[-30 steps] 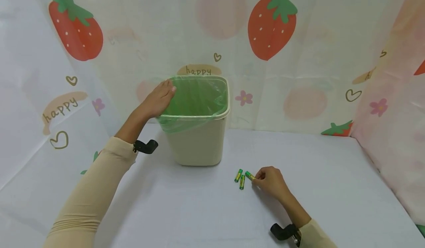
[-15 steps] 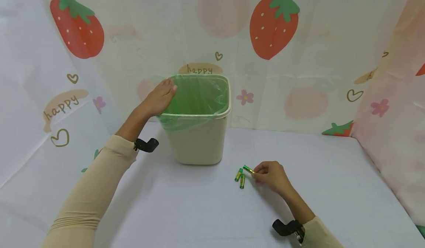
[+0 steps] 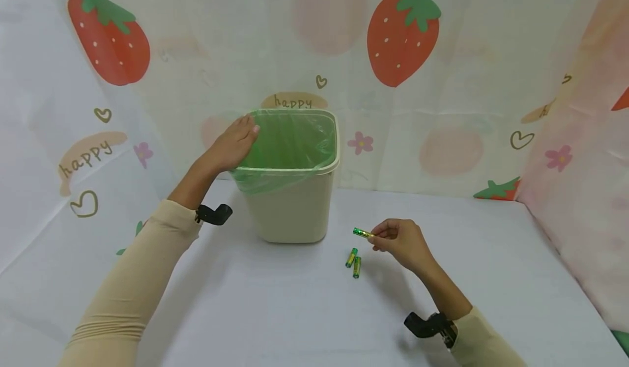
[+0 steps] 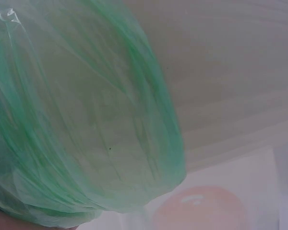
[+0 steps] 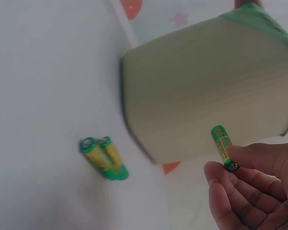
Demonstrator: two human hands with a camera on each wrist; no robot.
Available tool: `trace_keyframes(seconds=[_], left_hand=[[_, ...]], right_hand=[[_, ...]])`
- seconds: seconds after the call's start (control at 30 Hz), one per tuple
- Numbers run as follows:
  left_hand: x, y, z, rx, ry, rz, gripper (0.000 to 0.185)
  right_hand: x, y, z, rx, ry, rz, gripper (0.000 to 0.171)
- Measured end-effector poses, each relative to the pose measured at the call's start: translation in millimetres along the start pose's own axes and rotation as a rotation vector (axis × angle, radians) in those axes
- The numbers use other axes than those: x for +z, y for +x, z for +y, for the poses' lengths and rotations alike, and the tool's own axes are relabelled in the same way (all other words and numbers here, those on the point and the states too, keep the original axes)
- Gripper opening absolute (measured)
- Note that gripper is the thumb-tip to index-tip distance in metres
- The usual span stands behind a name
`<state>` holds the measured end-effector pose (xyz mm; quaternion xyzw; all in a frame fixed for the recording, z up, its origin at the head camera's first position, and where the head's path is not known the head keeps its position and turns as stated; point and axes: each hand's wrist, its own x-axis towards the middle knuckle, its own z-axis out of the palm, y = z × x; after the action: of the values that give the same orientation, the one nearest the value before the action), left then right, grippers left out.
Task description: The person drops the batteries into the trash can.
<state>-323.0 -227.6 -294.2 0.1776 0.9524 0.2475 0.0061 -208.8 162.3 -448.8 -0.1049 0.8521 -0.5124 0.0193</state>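
My right hand [image 3: 400, 244] pinches a green and yellow battery [image 3: 362, 232] between thumb and fingers, raised off the table; in the right wrist view the held battery [image 5: 221, 139] shows clear of the bin behind it. Two similar batteries, one [image 3: 351, 258] beside another [image 3: 356, 267], lie on the table below. A cream trash bin [image 3: 292, 214] stands upright, lined with a translucent green bag [image 3: 295, 143] folded over its rim. My left hand [image 3: 236, 144] rests on the bin's left rim with fingers extended. The green bag [image 4: 110, 120] fills much of the left wrist view.
The table [image 3: 275, 312] has a white cover. Behind the bin hangs a printed backdrop [image 3: 457, 83] with strawberries, hearts and flowers, and a pinkish side panel [image 3: 589, 192] stands on the right.
My right hand has lifted the battery off the table, up and slightly away from the other two. My left hand stays on the bin's rim.
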Motion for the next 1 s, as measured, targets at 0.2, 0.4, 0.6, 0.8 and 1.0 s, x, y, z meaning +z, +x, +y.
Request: trace_keyframes(seconds=[0.2,0.4,0.6,0.8,1.0], left_hand=[[-2.5,0.3,1.6,0.009,-0.005,-0.011,0.067],[-2.6,-0.6,1.9,0.008,-0.016,-0.003,0.068],[0.7,-3.0,1.3,0.005,-0.021,-0.002,0.067],[2.6,-3.4,0.0,0.011,-0.026,-0.006,0.068],[0.4,-2.2,1.1,0.02,-0.012,-0.004,0.068]], right_hand=[[-14.8,2.4,-27.9,-0.048,-0.034,0.014,0.011],[-26.6,3.3,-56.5,-0.099,-0.056,0.019,0.01],[-35.8,0.0,-79.4,-0.145,-0.082,0.021,0.009],[-49.7,2.8,-102.5,-0.221,-0.126,0.044,0.009],[-65.3,11.6,-128.0,-0.302,-0.175,0.061,0.011]])
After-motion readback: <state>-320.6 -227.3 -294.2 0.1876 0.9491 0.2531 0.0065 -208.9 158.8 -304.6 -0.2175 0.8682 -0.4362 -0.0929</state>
